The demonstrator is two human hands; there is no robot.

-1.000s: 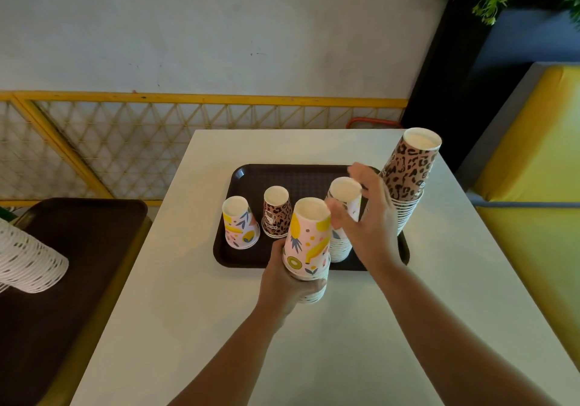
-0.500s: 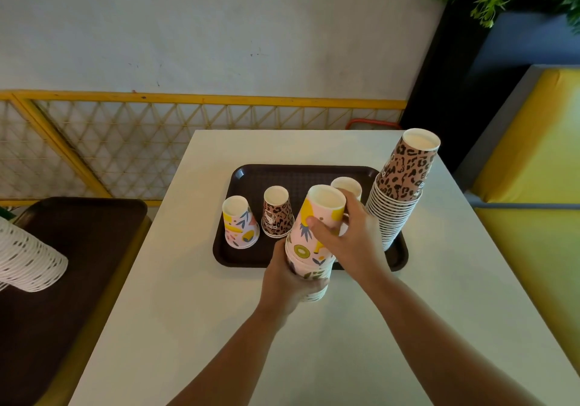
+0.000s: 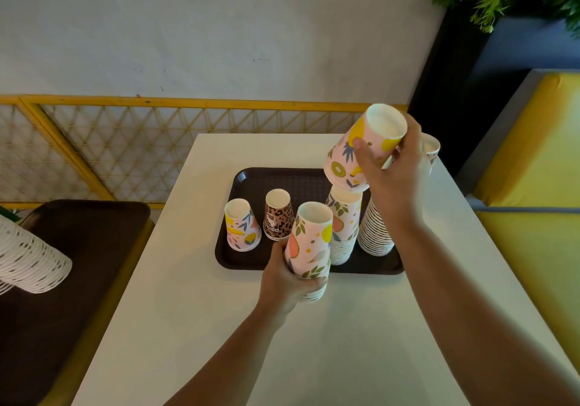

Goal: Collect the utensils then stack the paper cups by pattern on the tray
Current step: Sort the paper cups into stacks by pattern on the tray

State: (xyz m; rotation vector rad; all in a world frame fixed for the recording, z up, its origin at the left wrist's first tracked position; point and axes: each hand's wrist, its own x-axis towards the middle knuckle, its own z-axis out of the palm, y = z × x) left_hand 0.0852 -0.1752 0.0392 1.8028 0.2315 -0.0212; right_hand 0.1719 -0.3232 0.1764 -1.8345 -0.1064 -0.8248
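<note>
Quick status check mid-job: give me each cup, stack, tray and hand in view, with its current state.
Right hand: grips the lifted kiwi-and-pineapple paper cup, inverted, tilted, above the tray.
Left hand: holds the leafy fruit-print cup stack, inverted, at the near edge of the brown plastic tray.
Yellow-leaf pink cup: inverted on tray.
Leopard-print brown cup: inverted on tray.
Middle fruit-print stack: inverted on tray.
Tall stack of white-rimmed cups: on tray, top hidden.
</note>
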